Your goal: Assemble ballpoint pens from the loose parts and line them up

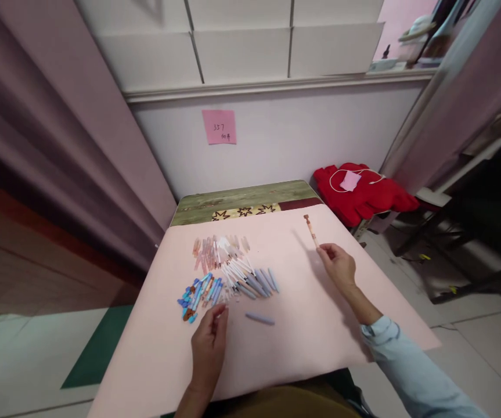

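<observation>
My right hand [338,268] is over the right side of the pink-covered table. Its fingertips pinch the lower end of a slim pen [310,230] with a patterned barrel and a brown top, tilted up and away. Lower and to the left, my left hand [210,339] has thumb and fingers drawn together; anything between them is too small to make out. Just beyond it lie blue and brown patterned pen barrels and small caps [198,293]. White refill sticks [238,268], grey-blue tubes [259,283] and pinkish translucent pieces [206,253] form neighbouring heaps. One grey-blue tube [259,319] lies apart.
Pink sheeting [146,354] covers most of the table, with a green wood-look strip [245,194] along the back. A pink note [219,127] sticks to the wall. Red cloth [359,197] with a white cable is beyond the right corner. Curtains hang on both sides.
</observation>
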A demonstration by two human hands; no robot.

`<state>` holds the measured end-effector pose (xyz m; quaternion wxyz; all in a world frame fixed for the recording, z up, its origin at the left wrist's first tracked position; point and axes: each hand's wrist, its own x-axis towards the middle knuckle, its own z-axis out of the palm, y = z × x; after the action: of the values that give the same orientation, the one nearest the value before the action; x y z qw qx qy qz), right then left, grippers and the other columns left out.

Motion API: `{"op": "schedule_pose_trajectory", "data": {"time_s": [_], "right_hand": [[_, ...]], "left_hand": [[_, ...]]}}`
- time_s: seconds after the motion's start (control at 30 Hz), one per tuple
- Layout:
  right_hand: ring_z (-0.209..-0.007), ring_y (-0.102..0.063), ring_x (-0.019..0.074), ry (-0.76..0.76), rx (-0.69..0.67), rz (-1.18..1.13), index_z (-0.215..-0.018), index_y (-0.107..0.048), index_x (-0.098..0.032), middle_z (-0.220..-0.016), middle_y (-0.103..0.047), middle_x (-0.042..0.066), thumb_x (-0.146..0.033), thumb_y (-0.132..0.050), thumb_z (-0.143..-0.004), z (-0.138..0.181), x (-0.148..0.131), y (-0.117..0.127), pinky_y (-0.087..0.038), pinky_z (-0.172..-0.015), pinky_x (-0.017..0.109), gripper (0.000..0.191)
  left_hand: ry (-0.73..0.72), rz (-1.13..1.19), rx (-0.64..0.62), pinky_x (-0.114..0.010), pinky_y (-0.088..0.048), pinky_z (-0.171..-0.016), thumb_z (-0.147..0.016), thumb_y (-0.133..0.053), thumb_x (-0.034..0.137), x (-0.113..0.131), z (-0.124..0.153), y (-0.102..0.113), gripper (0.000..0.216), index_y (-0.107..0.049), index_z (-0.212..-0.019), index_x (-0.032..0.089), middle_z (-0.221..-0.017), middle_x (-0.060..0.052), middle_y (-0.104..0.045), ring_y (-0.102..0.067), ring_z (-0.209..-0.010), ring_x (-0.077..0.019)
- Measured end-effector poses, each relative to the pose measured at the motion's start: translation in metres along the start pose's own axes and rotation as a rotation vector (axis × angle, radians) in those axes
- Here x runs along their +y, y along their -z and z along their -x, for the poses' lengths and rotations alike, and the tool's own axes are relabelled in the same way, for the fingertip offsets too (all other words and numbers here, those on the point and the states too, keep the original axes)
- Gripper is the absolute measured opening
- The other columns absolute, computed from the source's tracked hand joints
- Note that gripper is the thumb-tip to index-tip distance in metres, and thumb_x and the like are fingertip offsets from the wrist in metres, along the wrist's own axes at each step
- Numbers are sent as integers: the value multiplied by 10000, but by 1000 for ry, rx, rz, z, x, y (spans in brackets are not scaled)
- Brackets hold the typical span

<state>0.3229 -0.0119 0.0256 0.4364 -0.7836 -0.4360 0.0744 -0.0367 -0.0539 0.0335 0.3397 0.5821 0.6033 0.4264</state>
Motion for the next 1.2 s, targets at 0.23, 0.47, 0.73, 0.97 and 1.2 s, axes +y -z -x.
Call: {"op": "schedule_pose_trajectory", "data": {"time_s": [0.23,0.47,0.73,0.97,1.2], "right_hand": [[-726,-595,183,-188,-107,326,-912,-741,-254,-809,-714,27,-437,-561,-803,-42,23,1,-326,-580,259,279],[-745,-602,205,-285,-139,383,-889,-755,-243,-804,-710,58,-406,-555,-773,-53,22,-17,-356,-596,266,282],[-775,-607,211,-271,-135,418,-889,-753,-238,-833,-710,68,-374,-563,-762,-65,30,-24,-368,-626,274,266],[-773,-615,212,-267,-144,429,-884,-758,-243,-813,-708,67,-383,-571,-755,-62,31,-24,-381,-633,277,267],[-784,-622,223,-255,-141,444,-887,-759,-238,-820,-711,78,-378,-562,-759,-61,30,-25,-381,-635,290,273]], "left_hand": [[3,-109,57,-305,-525,-647,-782,-573,564,-18,5,4,435,-690,-964,187,-811,-59,-711,-661,-763,-229],[17,-127,42,-287,-512,-600,-771,-574,575,-18,1,3,445,-692,-955,188,-766,-45,-706,-645,-675,-204],[22,-126,1,-289,-520,-650,-804,-569,523,-29,-1,3,395,-674,-985,188,-853,-54,-720,-649,-720,-204],[9,-144,16,-279,-506,-621,-795,-578,523,-24,-1,2,388,-687,-961,190,-829,-50,-719,-641,-696,-199],[5,-148,8,-294,-516,-694,-804,-576,510,-27,-1,2,372,-681,-970,193,-853,-46,-717,-648,-735,-200]]}}
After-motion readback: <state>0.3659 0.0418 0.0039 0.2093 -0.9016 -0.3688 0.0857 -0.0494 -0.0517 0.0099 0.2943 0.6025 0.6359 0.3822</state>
